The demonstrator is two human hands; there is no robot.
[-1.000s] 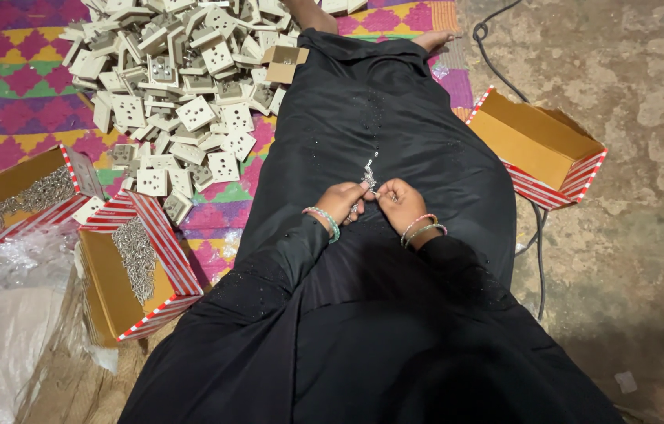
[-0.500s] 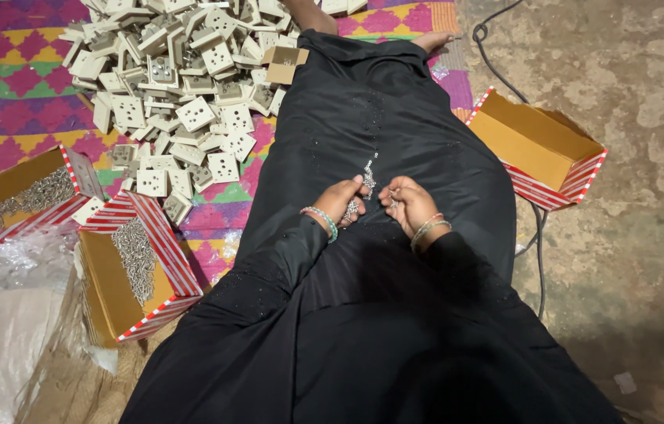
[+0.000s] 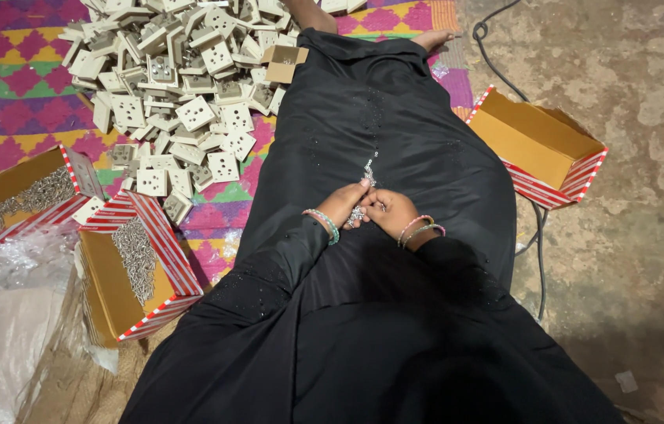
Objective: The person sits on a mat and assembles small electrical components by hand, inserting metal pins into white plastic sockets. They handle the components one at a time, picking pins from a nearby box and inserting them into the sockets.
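**Small metal screws gathered on a black lap**

At the centre of the frame both hands meet over a little heap of small metal screws [image 3: 363, 188] lying on the black robe [image 3: 395, 133]. The left hand [image 3: 340, 206] has its fingers curled, pinching a few pieces; the right hand [image 3: 391, 212] is half closed beside it, fingertips touching the same cluster. The screws look light, hard and slippery, apt to roll off the sloping cloth, so they are best taken a few at a time between thumb and fingertips. Upper left lies a pile of white socket plates [image 3: 182, 86]. An empty cardboard box [image 3: 540, 145] sits at right, and a box holding screws [image 3: 131, 263] at lower left.
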